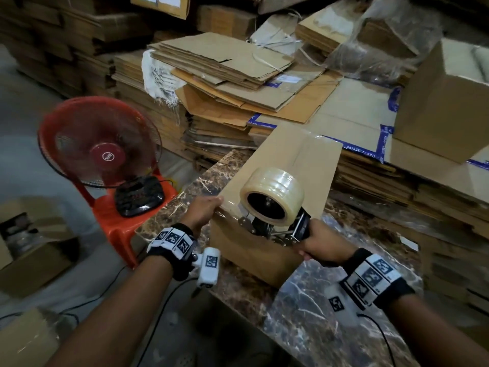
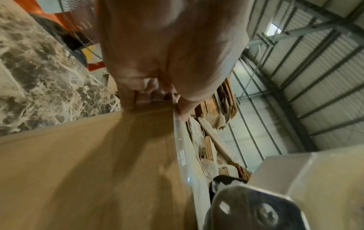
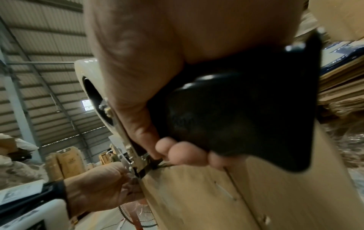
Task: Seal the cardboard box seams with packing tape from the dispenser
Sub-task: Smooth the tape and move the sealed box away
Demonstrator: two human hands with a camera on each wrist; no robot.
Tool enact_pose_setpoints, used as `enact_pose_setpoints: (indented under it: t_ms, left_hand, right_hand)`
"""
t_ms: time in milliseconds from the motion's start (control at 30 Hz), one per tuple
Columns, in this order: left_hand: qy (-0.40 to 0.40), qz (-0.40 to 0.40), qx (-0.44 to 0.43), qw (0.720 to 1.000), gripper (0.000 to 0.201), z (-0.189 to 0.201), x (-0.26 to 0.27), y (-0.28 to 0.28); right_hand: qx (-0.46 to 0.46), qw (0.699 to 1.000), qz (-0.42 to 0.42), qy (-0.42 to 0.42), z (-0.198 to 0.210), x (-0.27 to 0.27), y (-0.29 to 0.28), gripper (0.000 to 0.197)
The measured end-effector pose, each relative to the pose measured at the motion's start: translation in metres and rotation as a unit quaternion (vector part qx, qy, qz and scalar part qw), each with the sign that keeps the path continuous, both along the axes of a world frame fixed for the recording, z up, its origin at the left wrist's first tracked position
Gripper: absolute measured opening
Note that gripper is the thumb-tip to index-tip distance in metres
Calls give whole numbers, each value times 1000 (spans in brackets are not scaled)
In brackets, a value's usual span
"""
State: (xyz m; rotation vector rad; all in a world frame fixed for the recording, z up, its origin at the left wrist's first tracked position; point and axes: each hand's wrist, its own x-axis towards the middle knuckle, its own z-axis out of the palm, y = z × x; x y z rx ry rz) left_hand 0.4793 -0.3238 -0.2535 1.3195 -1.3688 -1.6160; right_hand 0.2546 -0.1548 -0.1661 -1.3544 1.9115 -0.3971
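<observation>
A long cardboard box (image 1: pixel 280 160) lies on the marble table (image 1: pixel 312 308), with a glossy strip of clear tape (image 1: pixel 311 140) along its top. A tape dispenser (image 1: pixel 275 226) carrying a clear tape roll (image 1: pixel 272 196) sits at the box's near top edge. My right hand (image 1: pixel 321 246) grips its black handle (image 3: pixel 236 116), fingers (image 3: pixel 187 154) wrapped under it. My left hand (image 1: pixel 205 211) holds the box's near left top edge, thumb on top and fingers down the side (image 2: pixel 88 171). Tape (image 2: pixel 181 147) runs along that edge toward the dispenser's metal frame (image 2: pixel 246 210).
A red fan (image 1: pixel 99 141) stands on an orange plastic chair (image 1: pixel 127 223) left of the table. Stacks of flattened cartons (image 1: pixel 238 83) crowd behind the box, and an assembled carton (image 1: pixel 444 102) sits at the right. Another open carton (image 1: pixel 31 250) is on the floor at left.
</observation>
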Motion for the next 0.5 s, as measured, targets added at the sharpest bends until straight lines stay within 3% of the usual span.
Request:
enact_pose_setpoints:
  t_ms: [233,333,500]
  left_hand:
    - [-9,66,-28,997,24,7,-7,11]
    - [0,93,-24,995,17,11,-10,13]
    - [-30,97,-59,993,20,7,-12,15]
  right_hand:
    - [-21,999,23,21,-5,-9,7,20]
    - [-25,999,17,24,-5,-30,29,7]
    - [-29,999,10,10,-9,-64,76,14]
